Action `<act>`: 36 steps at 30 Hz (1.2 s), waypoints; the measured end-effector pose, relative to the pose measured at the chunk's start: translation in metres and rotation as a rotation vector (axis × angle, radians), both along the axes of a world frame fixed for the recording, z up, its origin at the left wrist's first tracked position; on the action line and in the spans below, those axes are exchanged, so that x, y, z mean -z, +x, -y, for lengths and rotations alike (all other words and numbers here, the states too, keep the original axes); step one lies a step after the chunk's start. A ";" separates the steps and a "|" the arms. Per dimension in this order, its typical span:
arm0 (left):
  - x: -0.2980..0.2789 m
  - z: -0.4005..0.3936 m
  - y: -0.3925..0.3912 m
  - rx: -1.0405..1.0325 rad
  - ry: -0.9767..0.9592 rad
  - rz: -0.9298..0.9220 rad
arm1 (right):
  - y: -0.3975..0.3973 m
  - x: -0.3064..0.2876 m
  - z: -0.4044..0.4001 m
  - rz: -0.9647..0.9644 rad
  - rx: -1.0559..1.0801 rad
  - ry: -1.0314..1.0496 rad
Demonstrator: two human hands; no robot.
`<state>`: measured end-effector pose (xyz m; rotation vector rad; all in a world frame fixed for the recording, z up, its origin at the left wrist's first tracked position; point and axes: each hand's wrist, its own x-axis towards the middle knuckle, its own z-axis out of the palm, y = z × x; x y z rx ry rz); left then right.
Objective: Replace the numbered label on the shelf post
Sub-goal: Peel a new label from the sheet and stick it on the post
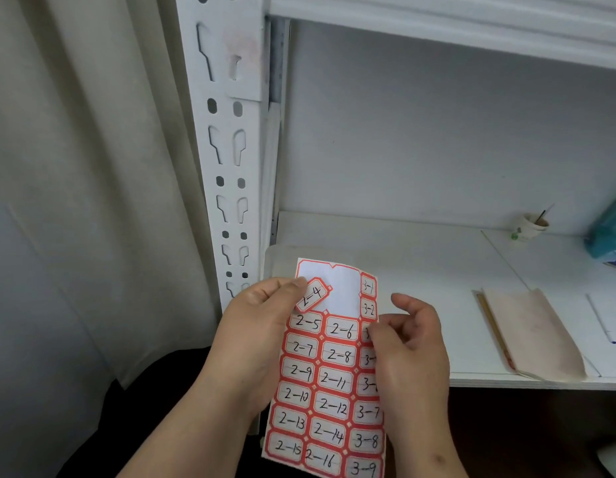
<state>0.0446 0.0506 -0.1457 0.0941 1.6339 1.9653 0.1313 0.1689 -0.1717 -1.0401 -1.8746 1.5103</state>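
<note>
Head view: left hand (254,326) pinches peeled 2-4 label (313,294) and backs the sticker sheet (329,384); right hand (411,353) pinches sheet's right edge, steadying it.

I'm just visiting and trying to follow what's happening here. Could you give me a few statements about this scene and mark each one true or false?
1. The red-bordered sticker sheet of handwritten numbers has a blank patch at its top. True.
2. The peeled red-bordered label marked 2-4 sits at the left hand. True.
3. The white slotted metal shelf post already carries a new numbered label. False: only faint residue shows on it.
4. The right hand holds a pen. False: it holds the sheet's right edge.
5. A small paper cup stands on the white shelf board. True.
</note>
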 end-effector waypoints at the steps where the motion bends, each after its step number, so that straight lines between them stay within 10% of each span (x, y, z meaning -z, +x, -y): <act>1: 0.000 -0.002 -0.002 -0.003 -0.015 -0.011 | 0.001 0.001 -0.003 0.007 -0.001 -0.024; 17: 0.021 -0.051 -0.021 -0.142 0.019 0.010 | -0.001 -0.014 -0.103 -0.026 0.355 0.226; 36: 0.074 -0.088 -0.037 0.051 -0.304 -0.010 | -0.079 0.088 -0.169 0.573 -0.021 0.201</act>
